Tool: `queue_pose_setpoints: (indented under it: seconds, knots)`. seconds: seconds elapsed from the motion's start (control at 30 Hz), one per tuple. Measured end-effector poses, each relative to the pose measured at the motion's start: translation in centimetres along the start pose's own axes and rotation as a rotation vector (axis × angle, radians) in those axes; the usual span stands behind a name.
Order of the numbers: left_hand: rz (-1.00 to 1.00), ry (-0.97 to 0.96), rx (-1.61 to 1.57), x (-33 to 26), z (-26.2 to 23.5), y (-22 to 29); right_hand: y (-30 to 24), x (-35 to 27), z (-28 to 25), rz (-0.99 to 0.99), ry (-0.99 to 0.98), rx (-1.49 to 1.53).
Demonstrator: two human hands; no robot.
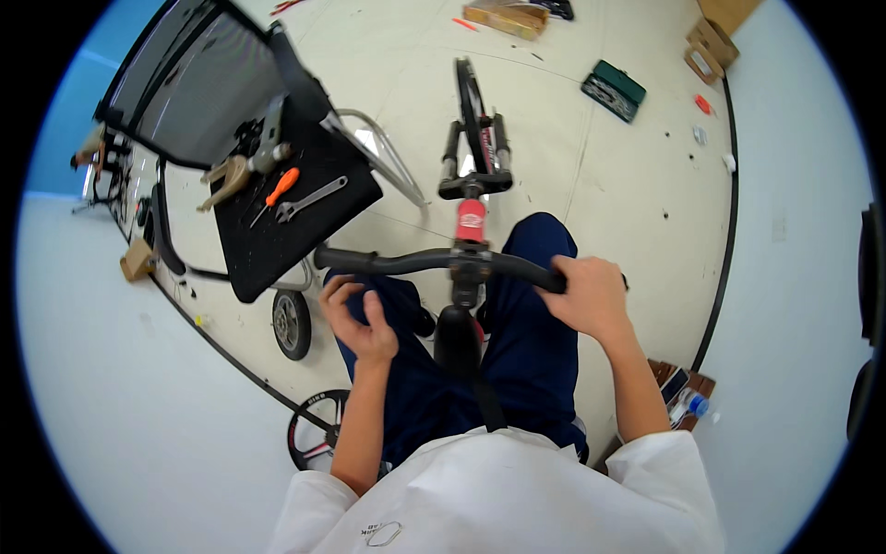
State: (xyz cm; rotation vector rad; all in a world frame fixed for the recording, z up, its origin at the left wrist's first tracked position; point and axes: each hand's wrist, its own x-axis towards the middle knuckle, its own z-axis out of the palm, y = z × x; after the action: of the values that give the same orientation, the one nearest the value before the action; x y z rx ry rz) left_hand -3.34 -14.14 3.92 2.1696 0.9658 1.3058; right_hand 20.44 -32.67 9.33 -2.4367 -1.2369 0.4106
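Handlebar of black curved tubing (420, 261) runs left to right. Right hand (591, 297) is clamped on its right end; left hand (355, 319), fingers loosely curled and empty, hovers just below its left end.

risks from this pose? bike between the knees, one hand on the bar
1. Only the right hand grips the handlebar; the left hand sits just below it, grip not closed on the bar, so the bar and front wheel could swing.
2. The screwdriver and wrench lie loose on the black cart tray close beside the bar's left end; a swing might knock them.
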Motion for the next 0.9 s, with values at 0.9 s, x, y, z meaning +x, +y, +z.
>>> queue_pose_setpoints:
  seconds: [0.9]
  knots:
    - [-0.485,-0.625,-0.533,-9.6,14.8,-4.3,0.9,-4.3,2.7,0.325,-0.108,0.115]
